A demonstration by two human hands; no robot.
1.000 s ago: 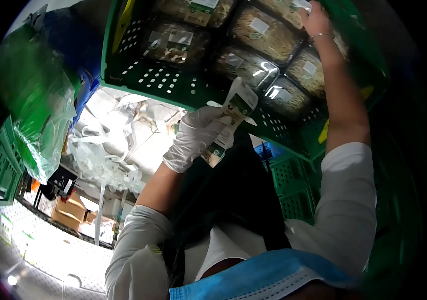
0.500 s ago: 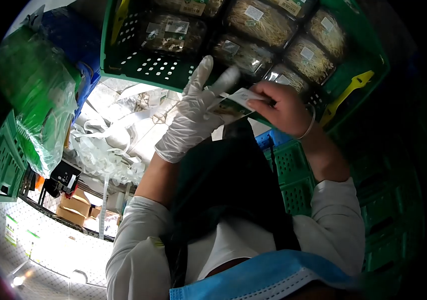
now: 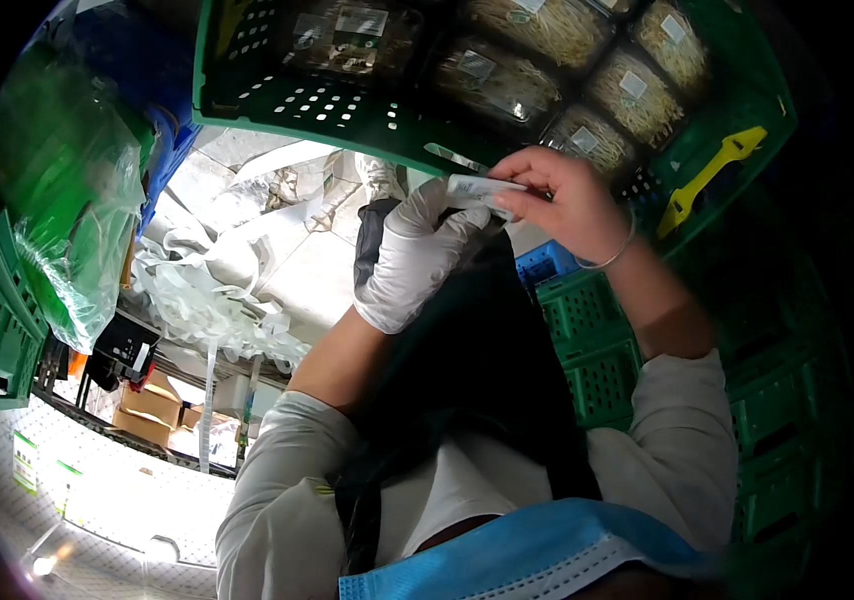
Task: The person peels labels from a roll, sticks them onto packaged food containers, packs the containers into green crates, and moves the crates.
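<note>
Between my hands, in front of the crate, is a white printed label [image 3: 481,189]; its print is too small to read. My left hand [image 3: 415,258], in a white glove, has its fingers closed on the label's left end. My bare right hand [image 3: 569,208] pinches the right end between thumb and fingers. Just beyond them stands a green crate [image 3: 347,130] of clear-topped packs of thin pale strands, which look like sprouts or mushrooms. One such pack [image 3: 497,85] lies nearest my hands, with a small label on its film.
A yellow handle [image 3: 712,180] sits on the crate's right side. Stacked green crates [image 3: 602,385] stand below right. On the left are a green plastic bag [image 3: 72,200], a heap of white strips [image 3: 212,290] and cardboard boxes [image 3: 147,410].
The gloved left fingers, spread apart before, have closed on the label. My left hand has shifted right and down. The crate appears slightly higher in view.
</note>
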